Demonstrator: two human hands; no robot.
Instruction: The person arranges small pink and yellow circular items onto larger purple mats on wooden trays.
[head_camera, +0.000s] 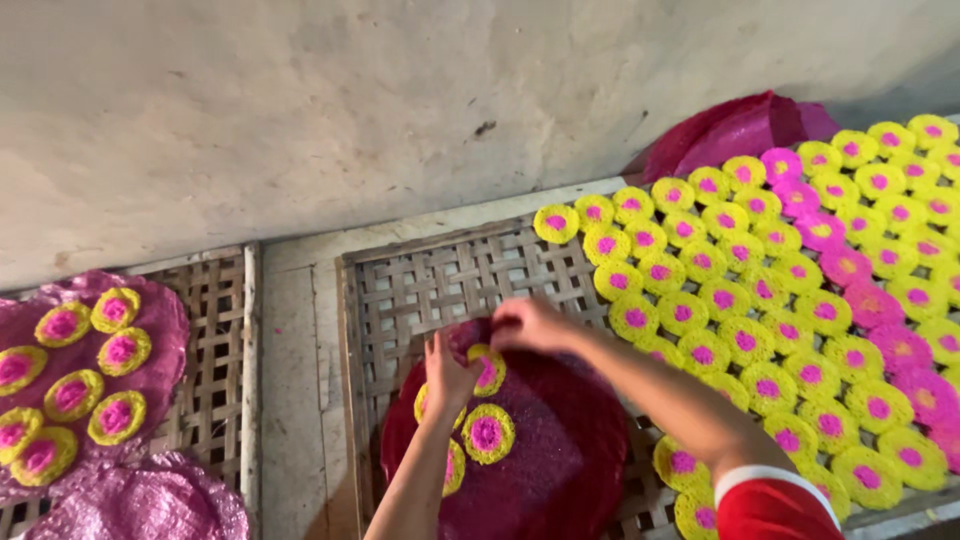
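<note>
On a woven bamboo tray (420, 280), a dark red round mat (570, 450) lies near the tray's front edge, bearing a few yellow discs with pink centres (487, 433). The left hand (447, 375) presses on the mat's upper left part, while the right hand (530, 325) pinches a disc at the mat's far edge. Rows of like discs (760, 300) cover the tray's right half. A second tray (215, 330) at left holds pink mats (150, 330) with more discs.

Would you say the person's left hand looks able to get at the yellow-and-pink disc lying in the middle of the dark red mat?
Probably yes. The left hand rests on the dark red mat, right beside that yellow-and-pink disc, which lies uncovered with nothing between them. The right hand works further up, out of the way.
</note>
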